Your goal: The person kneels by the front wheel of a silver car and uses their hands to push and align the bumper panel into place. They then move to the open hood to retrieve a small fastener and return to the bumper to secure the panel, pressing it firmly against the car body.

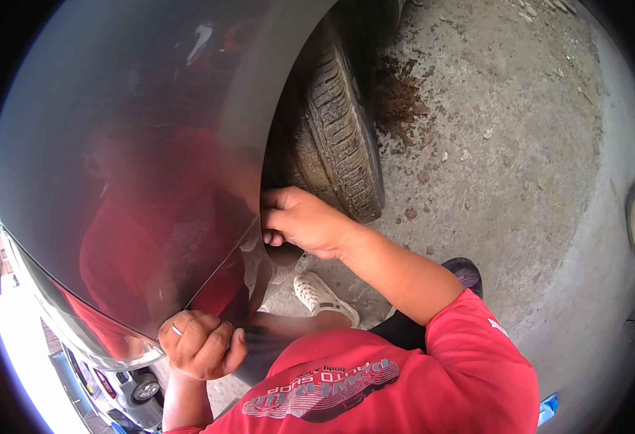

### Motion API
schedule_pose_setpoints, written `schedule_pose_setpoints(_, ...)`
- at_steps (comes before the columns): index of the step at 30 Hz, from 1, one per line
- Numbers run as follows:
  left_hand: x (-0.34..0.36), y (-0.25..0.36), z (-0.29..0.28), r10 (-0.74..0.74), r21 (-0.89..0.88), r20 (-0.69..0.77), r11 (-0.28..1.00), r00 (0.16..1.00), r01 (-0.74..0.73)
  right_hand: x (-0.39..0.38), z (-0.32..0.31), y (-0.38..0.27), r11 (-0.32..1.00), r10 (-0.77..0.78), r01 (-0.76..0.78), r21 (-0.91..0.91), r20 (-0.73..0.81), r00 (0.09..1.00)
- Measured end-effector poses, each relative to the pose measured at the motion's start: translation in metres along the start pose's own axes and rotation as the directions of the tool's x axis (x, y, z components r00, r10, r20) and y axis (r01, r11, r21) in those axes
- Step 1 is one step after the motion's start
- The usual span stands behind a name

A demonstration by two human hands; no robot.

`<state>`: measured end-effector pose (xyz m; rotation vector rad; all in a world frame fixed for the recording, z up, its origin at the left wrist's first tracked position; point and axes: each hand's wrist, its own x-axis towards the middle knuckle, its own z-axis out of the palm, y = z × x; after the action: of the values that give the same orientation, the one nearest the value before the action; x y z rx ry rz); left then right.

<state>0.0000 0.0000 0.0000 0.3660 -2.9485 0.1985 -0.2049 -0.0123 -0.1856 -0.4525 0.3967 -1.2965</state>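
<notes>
Against the left of the view, a big glossy dark car body panel (115,145) fills most of the frame, mirroring a red shirt. Its grey wheel-arch lip (256,94) sweeps down in a long curve from the top toward the hands, and that curve is the axis everything runs along. Behind the lip sits the muddy tyre (342,137), tread facing out, close by the arch with only a dark narrow gap between. To the right, bare concrete ground (512,130) with a rusty stain gives plenty of open room. Down lower, a white sneaker (322,295) is planted on the floor under the arch. Now the hands: the right hand (304,220) is the nearer one, fingers curled and gripping the lip's edge, which lies just left of its fingertips. The left hand (200,343) is a closed fist, ring showing, pressed at the panel's lower edge; whether it pinches anything, I cannot tell.
</notes>
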Motion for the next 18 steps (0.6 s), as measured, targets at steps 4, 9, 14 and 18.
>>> schedule_pose_setpoints(4,0.0013,-0.0002,0.0004,0.001,0.003,-0.010,1.000,1.000,-0.001,0.0005,0.0000,0.0025,0.997,-0.034,0.035,0.065,-0.016,0.999)
schedule_pose_setpoints(9,0.0004,0.0011,0.0020,-0.010,-0.007,-0.009,1.000,1.000,0.010,-0.0031,0.0010,-0.0029,0.972,-0.030,0.029,0.232,0.001,1.000)
schedule_pose_setpoints(14,-0.0021,0.0020,0.0033,-0.021,-0.020,-0.005,1.000,1.000,0.021,0.0018,-0.0053,0.0060,0.987,-0.073,0.068,0.146,0.027,0.997)
schedule_pose_setpoints(18,-0.0016,0.0014,0.0036,-0.014,-0.019,-0.009,1.000,1.000,0.014,0.0003,0.0027,0.0017,0.987,-0.115,0.114,0.114,0.004,0.993)
